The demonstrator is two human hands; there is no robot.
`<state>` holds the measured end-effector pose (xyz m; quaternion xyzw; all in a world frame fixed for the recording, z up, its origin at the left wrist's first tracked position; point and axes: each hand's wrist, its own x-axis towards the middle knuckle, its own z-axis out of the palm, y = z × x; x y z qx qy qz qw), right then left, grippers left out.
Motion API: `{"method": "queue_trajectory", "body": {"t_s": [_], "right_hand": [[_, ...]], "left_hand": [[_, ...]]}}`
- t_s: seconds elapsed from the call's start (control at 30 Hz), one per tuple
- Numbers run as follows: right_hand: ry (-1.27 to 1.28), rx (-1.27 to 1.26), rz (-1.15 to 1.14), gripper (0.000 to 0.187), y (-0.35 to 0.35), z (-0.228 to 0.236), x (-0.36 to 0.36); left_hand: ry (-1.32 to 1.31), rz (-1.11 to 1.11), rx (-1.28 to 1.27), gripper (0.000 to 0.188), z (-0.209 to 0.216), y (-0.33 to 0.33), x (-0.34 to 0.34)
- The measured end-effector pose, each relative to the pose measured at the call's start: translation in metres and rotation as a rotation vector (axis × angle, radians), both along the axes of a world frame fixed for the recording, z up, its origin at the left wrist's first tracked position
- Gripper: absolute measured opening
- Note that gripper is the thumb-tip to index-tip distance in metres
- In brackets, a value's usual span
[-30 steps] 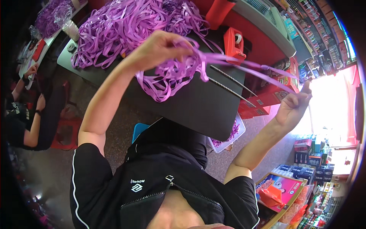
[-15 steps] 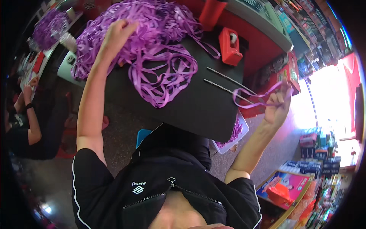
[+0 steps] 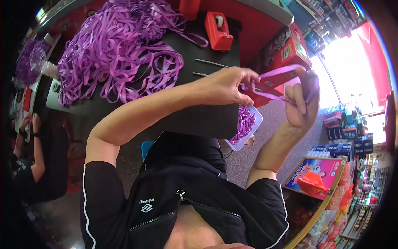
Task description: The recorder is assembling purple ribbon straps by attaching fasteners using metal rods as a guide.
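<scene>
A loop of purple ribbon (image 3: 275, 73) stretches between my two hands, beyond the right edge of the black table (image 3: 178, 120). My left hand (image 3: 226, 86) reaches across the table, its fingers and thumb closed on the loop's left end. On the right, my raised right hand (image 3: 302, 103) holds the other end; its upper fingers are blurred. A big tangled heap of the same ribbon (image 3: 112, 45) covers the table's far left. Two thin metal rods (image 3: 209, 62) lie on the table beyond my left hand, partly hidden by it.
A red tape dispenser (image 3: 219, 35) stands at the table's back right. Below the right edge sits a white tub (image 3: 258, 120) of short purple pieces. Another person (image 3: 35, 153) sits at far left, beside more purple ribbon (image 3: 27, 62). Red boxes (image 3: 290, 52) stand beyond my hands.
My left hand has left the ribbon heap and swung right to the loop, now gripping it. The loop is stretched between both hands. The view has shifted.
</scene>
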<state>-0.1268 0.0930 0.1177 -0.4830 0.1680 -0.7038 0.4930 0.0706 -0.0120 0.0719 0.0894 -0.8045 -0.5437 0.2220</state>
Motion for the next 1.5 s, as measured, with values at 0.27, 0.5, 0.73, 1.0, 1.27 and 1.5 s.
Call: {"method": "queue_trajectory", "body": {"t_s": [0.27, 0.5, 0.73, 1.0, 1.27, 1.5], "right_hand": [[0.189, 0.044, -0.386, 0.021, 0.089, -0.043, -0.086], [0.501, 0.628, -0.618, 0.025, 0.119, -0.121, -0.112], [0.61, 0.604, -1.141, 0.032, 0.076, -0.106, -0.078], [0.414, 0.63, -0.993, 0.018, 0.043, -0.129, -0.077], [0.119, 0.539, -0.749, 0.014, -0.014, -0.161, -0.075], [-0.017, 0.495, -0.476, 0.014, -0.051, -0.188, -0.061]], "left_hand": [[0.026, -0.099, 0.335, 0.021, -0.021, -0.011, -0.074], [-0.157, -0.241, 0.068, 0.023, -0.019, -0.024, -0.148], [-0.131, -0.284, -0.28, 0.025, -0.02, -0.005, -0.176], [-0.1, -0.148, -0.36, 0.021, -0.031, -0.026, -0.168], [-0.069, -0.047, -0.48, 0.015, -0.041, -0.08, -0.169], [-0.147, 0.035, -0.528, 0.019, -0.05, -0.103, -0.143]]}}
